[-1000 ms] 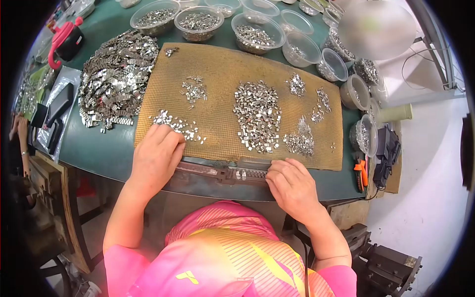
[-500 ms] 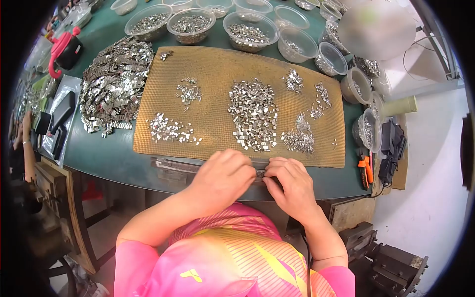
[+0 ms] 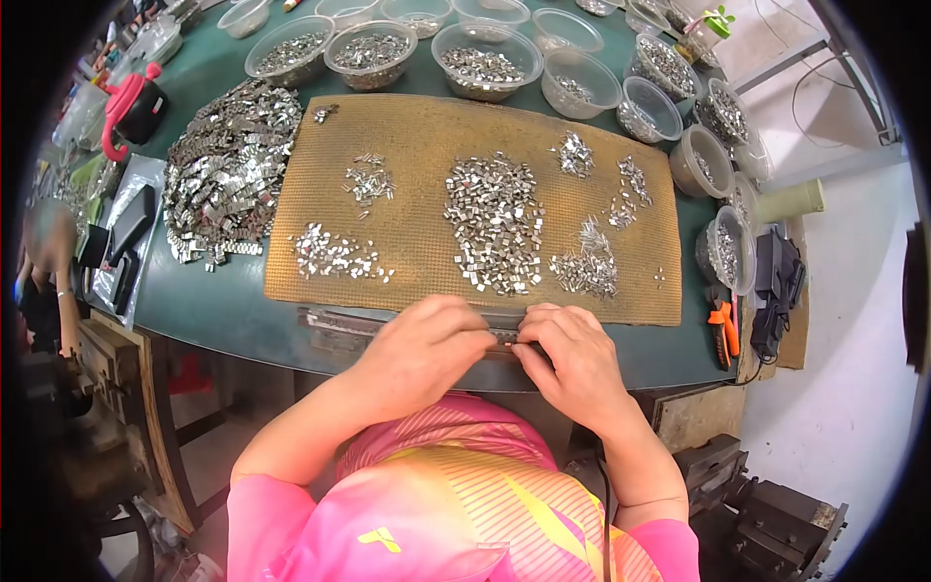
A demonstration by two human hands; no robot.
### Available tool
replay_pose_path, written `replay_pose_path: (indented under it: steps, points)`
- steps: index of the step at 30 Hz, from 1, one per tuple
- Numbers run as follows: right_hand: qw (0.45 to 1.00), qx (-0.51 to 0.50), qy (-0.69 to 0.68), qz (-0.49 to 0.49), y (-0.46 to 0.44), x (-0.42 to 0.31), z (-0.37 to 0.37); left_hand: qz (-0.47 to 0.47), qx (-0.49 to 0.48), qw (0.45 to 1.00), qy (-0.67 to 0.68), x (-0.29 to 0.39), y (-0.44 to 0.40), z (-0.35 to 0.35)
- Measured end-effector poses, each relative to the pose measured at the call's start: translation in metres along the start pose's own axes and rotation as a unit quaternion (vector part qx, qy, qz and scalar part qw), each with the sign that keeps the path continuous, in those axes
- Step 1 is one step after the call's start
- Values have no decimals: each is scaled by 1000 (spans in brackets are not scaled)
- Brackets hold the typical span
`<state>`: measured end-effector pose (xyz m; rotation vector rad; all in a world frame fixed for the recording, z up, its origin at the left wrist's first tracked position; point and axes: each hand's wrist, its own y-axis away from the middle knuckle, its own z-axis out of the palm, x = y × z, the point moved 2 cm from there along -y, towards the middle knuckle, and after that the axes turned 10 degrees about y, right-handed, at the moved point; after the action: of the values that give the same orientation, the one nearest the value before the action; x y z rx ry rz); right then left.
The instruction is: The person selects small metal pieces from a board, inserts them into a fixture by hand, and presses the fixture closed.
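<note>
My left hand point(image 3: 425, 346) and my right hand point(image 3: 568, 355) meet at a long metal bar fixture point(image 3: 339, 321) at the table's front edge. The fingers of both are bent and pinched together around a dark strip with small shiny bits between them. What each pinches is too small and too covered to name. Just beyond them lies a tan ribbed mat point(image 3: 412, 233). A large heap of small silver metal pieces point(image 3: 493, 228) sits at its middle, with smaller piles of pins point(image 3: 586, 262) and flat bits point(image 3: 335, 254) about it.
Left of the mat lies a big pile of linked metal bands point(image 3: 233, 170). Clear plastic tubs point(image 3: 485, 63) of metal parts line the back and right. Orange-handled pliers point(image 3: 722, 332) lie at the right edge, near black power adapters point(image 3: 776, 267). At far left is another person's arm point(image 3: 66, 301).
The view has shifted slightly. My hands stay at the bar, the left fingers moving a little. A round blurred shape at upper right is gone; a green plant shows there now.
</note>
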<state>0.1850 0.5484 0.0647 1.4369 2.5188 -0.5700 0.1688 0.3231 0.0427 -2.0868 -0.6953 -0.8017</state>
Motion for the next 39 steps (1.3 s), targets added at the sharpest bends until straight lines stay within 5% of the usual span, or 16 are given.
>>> replay_pose_path:
  steps: [8, 15, 39]
  points:
    - [996, -24, 75, -44, -23, -20, -8, -160, 161, 969, -97, -21, 45, -80]
    - [992, 12, -7, -123, -85, -40, 31, -116, 121, 971, -170, -28, 44, -76]
    - [993, -17, 29, -115, -115, -42, 61, -116, 104, 972, -174, -32, 40, -76]
